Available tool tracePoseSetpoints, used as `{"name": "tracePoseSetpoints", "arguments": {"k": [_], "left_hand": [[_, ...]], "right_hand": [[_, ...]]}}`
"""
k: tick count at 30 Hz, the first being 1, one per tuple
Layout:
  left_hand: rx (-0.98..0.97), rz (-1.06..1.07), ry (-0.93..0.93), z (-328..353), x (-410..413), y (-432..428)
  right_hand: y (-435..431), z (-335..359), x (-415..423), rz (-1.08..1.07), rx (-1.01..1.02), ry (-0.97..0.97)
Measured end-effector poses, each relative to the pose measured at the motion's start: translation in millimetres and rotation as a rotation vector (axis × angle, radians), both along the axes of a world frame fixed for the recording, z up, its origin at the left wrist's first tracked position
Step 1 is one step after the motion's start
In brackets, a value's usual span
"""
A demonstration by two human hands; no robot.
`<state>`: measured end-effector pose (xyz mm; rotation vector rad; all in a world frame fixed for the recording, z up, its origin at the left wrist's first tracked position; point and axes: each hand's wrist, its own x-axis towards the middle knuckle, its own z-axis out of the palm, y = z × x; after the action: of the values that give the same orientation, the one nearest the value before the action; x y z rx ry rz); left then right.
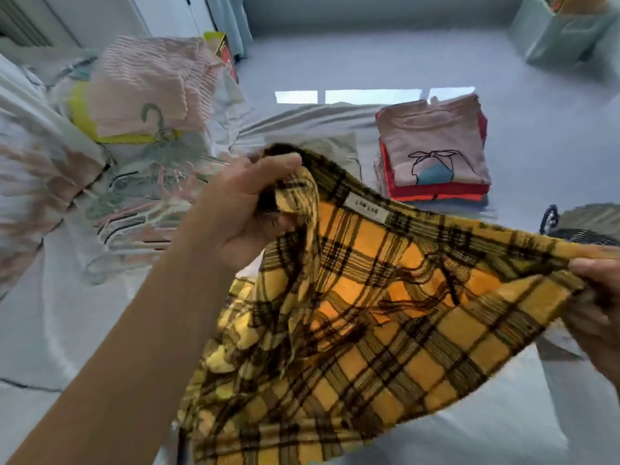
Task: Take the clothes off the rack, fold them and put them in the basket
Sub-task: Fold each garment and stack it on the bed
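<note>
A yellow garment with dark plaid checks [362, 307] hangs stretched between my two hands over the bed, its white neck label facing me. My left hand [241, 209] grips its upper left corner in a fist. My right hand [600, 297] pinches the right end at the frame's edge and is partly cut off. Behind it lies a stack of folded clothes [436, 152], a pink top with a line drawing uppermost over red and orange pieces. The dark rim of a basket [570, 229] shows at the right, mostly hidden.
A heap of pastel plastic hangers [141, 203] lies on the white bedsheet [50, 330] at the left. Behind them is a pink striped garment [147, 85] over something yellow. A pale bag [563, 31] stands on the grey floor at the far right.
</note>
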<state>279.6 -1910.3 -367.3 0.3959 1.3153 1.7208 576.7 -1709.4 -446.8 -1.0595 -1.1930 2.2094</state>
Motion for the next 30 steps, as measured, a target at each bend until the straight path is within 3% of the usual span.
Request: {"name": "tracePoseSetpoints", "arguments": {"k": [2,9,13,15,17,20,22,25,30], "left_hand": [[-0.146,0.046,0.029,-37,-5,24],[-0.635,0.065,0.028,-202,-31,71],[-0.800,-0.074,0.232,-256,-59,81],[-0.851,-0.031,0.325,-274,-74,79],[-0.928,0.081,0.260,-293,-82,71],[-0.903,0.365,-0.258,-321,-87,60],[-0.862,0.422,-0.455,-333,-85,56],[-0.872,0.324,-0.393,-337,-80,53],[-0.861,0.057,-0.090,-326,-84,60]], "right_hand": [[-15,-13,-28,-0.139,0.284,-0.089],[-49,-132,-158,-0.002,0.294,-0.432],[-47,-183,-205,0.098,0.447,-0.660],[-45,-199,-221,0.130,0.518,-0.711],[-45,-213,-231,0.138,0.537,-0.739],[-47,-237,-239,0.153,0.464,-0.745],[-47,-248,-243,0.169,0.430,-0.753],[-41,-258,-246,0.201,0.436,-0.787],[-32,-253,-254,0.242,0.532,-0.794]]}}
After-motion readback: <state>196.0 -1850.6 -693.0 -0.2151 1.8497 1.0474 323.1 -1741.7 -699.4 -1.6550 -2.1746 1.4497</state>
